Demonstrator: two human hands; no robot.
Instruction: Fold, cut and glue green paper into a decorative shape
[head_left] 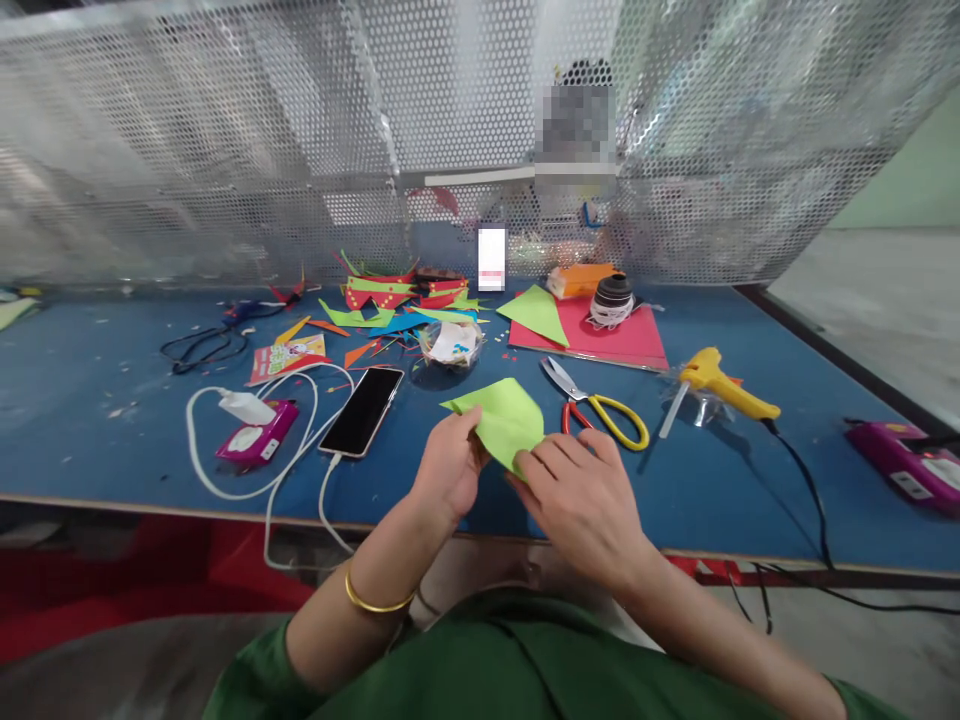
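Between my two hands is a piece of light green paper, bent and held up over the front edge of the blue table. My left hand is closed on its left side, thumb on top. The fingers of my right hand are closed on its lower right edge; the fingertips are partly hidden behind the paper. Just beyond my right hand lie scissors with one yellow and one red handle, blades apart. Farther right is a yellow glue gun with a glue stick in it.
A phone on a white cable lies left, beside a purple power strip. Behind are paper scraps, red paper glasses, a small clear bowl, red sheets and a string spool. A perforated metal screen borders the back.
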